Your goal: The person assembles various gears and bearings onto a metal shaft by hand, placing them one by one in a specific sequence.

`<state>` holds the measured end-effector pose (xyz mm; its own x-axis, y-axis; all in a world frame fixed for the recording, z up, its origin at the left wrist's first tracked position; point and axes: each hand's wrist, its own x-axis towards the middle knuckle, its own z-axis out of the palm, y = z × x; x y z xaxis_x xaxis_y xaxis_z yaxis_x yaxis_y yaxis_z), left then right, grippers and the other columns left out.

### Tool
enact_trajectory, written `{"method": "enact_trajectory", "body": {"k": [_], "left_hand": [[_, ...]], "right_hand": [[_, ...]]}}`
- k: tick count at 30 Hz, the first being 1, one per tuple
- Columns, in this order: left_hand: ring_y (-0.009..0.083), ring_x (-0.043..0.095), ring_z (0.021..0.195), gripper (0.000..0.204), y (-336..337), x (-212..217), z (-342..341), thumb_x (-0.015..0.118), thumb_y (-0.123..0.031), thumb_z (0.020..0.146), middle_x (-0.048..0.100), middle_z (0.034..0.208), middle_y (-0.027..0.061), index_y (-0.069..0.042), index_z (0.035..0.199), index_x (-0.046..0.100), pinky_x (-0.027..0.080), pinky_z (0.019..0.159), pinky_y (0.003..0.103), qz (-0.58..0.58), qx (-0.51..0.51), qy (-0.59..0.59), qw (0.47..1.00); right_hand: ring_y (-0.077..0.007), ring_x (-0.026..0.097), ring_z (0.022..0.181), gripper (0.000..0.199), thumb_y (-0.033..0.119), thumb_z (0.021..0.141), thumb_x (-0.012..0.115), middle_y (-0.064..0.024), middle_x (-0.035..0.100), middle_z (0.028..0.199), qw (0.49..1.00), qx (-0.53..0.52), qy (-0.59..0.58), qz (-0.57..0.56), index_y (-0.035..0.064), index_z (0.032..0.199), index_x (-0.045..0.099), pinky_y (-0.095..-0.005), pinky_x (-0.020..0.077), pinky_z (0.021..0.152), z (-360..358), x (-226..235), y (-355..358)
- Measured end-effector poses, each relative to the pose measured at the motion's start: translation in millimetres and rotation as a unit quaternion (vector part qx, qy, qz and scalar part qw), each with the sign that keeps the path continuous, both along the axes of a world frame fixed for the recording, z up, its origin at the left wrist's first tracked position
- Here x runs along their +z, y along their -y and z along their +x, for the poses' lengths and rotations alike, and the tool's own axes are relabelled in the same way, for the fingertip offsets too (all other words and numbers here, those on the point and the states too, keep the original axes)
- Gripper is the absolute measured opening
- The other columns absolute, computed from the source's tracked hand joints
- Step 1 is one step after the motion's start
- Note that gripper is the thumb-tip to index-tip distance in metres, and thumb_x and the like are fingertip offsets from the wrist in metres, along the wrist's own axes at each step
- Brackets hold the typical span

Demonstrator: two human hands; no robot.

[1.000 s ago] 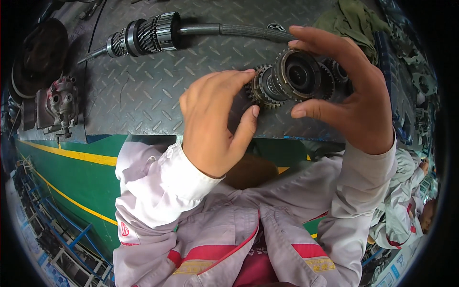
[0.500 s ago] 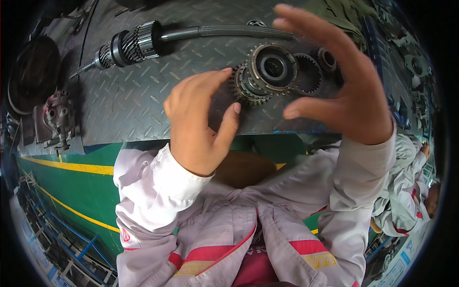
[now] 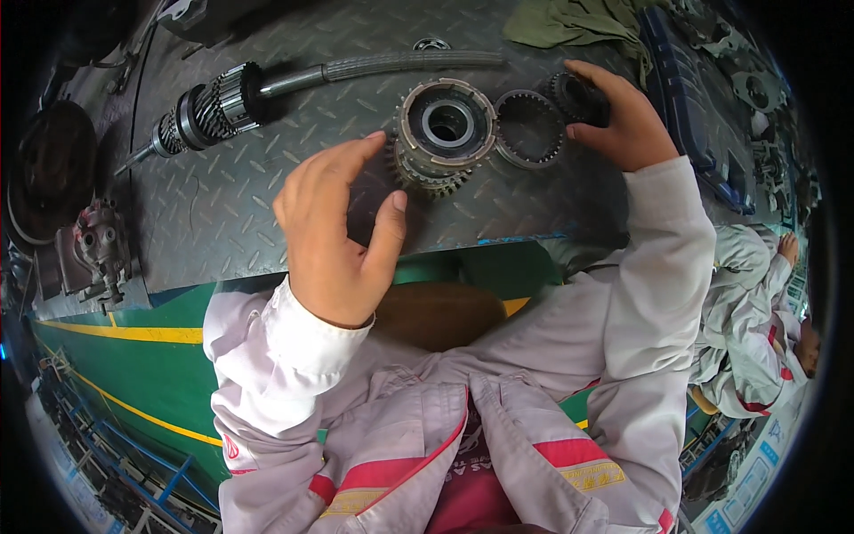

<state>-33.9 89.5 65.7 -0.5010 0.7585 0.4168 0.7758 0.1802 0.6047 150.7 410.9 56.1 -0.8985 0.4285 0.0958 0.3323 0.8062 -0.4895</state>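
Observation:
My left hand is open, its thumb and fingers curved apart just left of a stacked gear assembly. That assembly stands upright on the metal bench, with a notched ring and a round bore on top. My right hand spans a small dark gear, fingers at its far side and thumb at its near side. Part of that gear is hidden by the hand. Between the assembly and the small gear lies a toothed ring, flat on the bench.
A long gear shaft lies across the back of the patterned bench. A small bearing sits behind it. Green cloth and a blue case are at the right. A metal housing stands left. A person sits at right.
My right hand has come down from above the parts and away to the right, onto the small dark gear. My left hand stays open beside the gear assembly. The view has shifted slightly.

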Motion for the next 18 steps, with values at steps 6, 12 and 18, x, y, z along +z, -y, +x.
{"method": "enact_trajectory", "body": {"k": [6, 12, 18], "left_hand": [[0.034, 0.059, 0.116, 0.045, -6, 1, 4, 0.072, -0.009, 0.081, 0.066, 0.122, 0.0137, -0.004, 0.126, 0.064, 0.037, 0.103, 0.043, 0.002, 0.0, 0.002, 1.0], [0.0334, 0.059, 0.115, 0.047, -4, 3, 2, 0.073, -0.008, 0.078, 0.067, 0.12, 0.0118, -0.006, 0.125, 0.065, 0.037, 0.101, 0.042, 0.008, -0.011, 0.003, 1.0], [0.0336, 0.058, 0.116, 0.046, 4, 0, 1, 0.072, -0.008, 0.082, 0.066, 0.123, 0.0127, -0.004, 0.127, 0.063, 0.037, 0.104, 0.042, -0.009, -0.004, 0.014, 1.0]], "right_hand": [[-0.0233, 0.064, 0.119, 0.072, -0.003, 0.07, 0.082, -0.0128, 0.067, 0.128, 0.999, 0.015, -0.015, -0.041, 0.0084, 0.137, 0.059, -0.0328, 0.048, 0.105, -3, -2, -7], [-0.0293, 0.068, 0.107, 0.061, 0.008, 0.069, 0.087, -0.0141, 0.07, 0.116, 0.998, -0.025, -0.038, 0.038, 0.0078, 0.126, 0.065, -0.0352, 0.0524, 0.098, -10, 24, -6], [-0.0176, 0.067, 0.108, 0.059, 0.0, 0.068, 0.084, -0.0085, 0.07, 0.113, 0.983, -0.006, -0.174, -0.051, 0.0027, 0.125, 0.066, -0.0292, 0.0501, 0.098, -29, 70, 59]]}}
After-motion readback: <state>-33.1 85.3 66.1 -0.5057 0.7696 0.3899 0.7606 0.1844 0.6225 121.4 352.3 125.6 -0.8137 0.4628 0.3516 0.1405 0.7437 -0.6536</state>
